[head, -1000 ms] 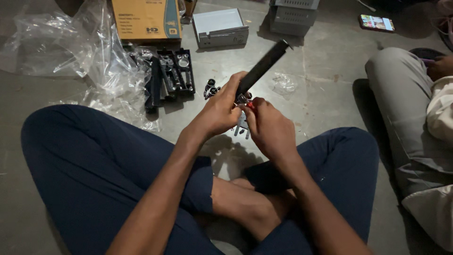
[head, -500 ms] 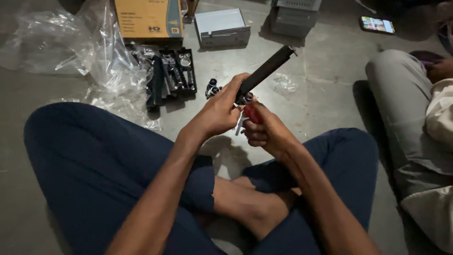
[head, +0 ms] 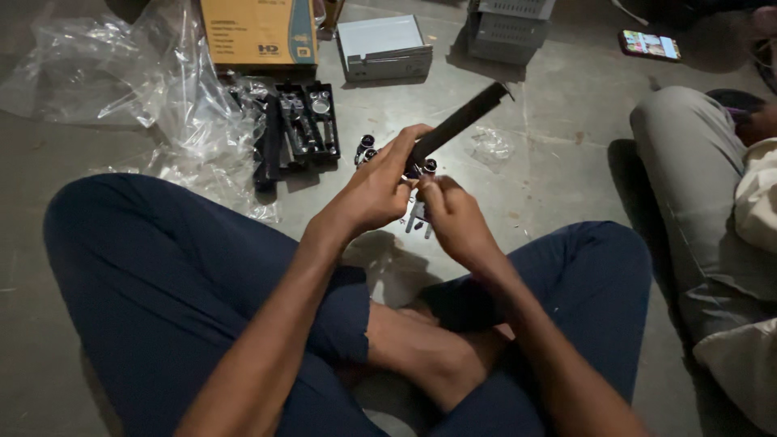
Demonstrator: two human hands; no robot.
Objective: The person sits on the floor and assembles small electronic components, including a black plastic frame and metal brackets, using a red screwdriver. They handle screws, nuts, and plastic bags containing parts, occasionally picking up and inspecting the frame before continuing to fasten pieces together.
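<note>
black and slim, a long bar point(head: 460, 123) slants up and away from the person's left hand point(head: 376, 188), which is closed around its lower end above the crossed legs. the right hand point(head: 455, 220) sits just beside it, fingers pinched on a small metal fitting point(head: 426, 167) at the bar's base; a few pale metal bits point(head: 418, 218) show under the knuckles, too small to make out. both hands hover over the gap between the knees in dark blue trousers.

grey concrete floor point(head: 558, 146) lies underneath, dull, scuffed and dimly lit. just past the hands, two small dark round parts point(head: 365, 148) rest on it, and a scrap of clear wrapping point(head: 491, 146) lies to the right of the bar. to the left sits a black moulded tray point(head: 298, 125) with metal pieces in its slots, touching a heap of crumpled clear plastic sheeting point(head: 137, 77) that spreads towards the far left.

farther back stands a tan cardboard box point(head: 259, 32) with a blue edge and a dark printed mark, then a flat grey-white carton point(head: 384, 47), then a pale slotted crate point(head: 506, 28). a phone point(head: 649, 44) with a lit screen lies at the far right. another person's bent knee in grey trousers point(head: 688, 162) sits well apart on the right.
</note>
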